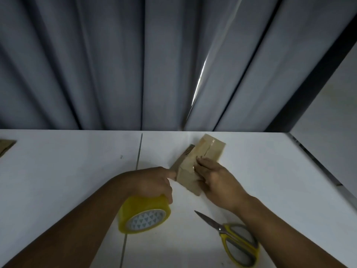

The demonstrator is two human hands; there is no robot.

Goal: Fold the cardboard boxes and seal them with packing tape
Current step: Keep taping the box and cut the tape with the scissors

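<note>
Cardboard box (pixel 209 150) is sitting on the white table (pixel 67 171), close to its far edge, with both hands on it. Left hand (pixel 154 182) is coming in from the box's left, fingers curling over the yellow tape roll (pixel 144 215) and gripping it, index finger sticking out and touching the box's left side. Right hand (pixel 218 180) is lying on the box's top, fingers fairly straight and pressing flat along the glossy seam, wrapping round nothing. Yellow-handled scissors (pixel 234 236) are lying nearer the camera than the box, blades together, just beside the right forearm. Grey curtain (pixel 116 64) is hanging behind the box. Flat cardboard piece (pixel 5 147) is showing far left of the box, cut off by the frame edge. Dark ribbed bit (pixel 190 149) against the box's left side is too blurry to identify. Right hand is hiding the box's near-right part.
</note>
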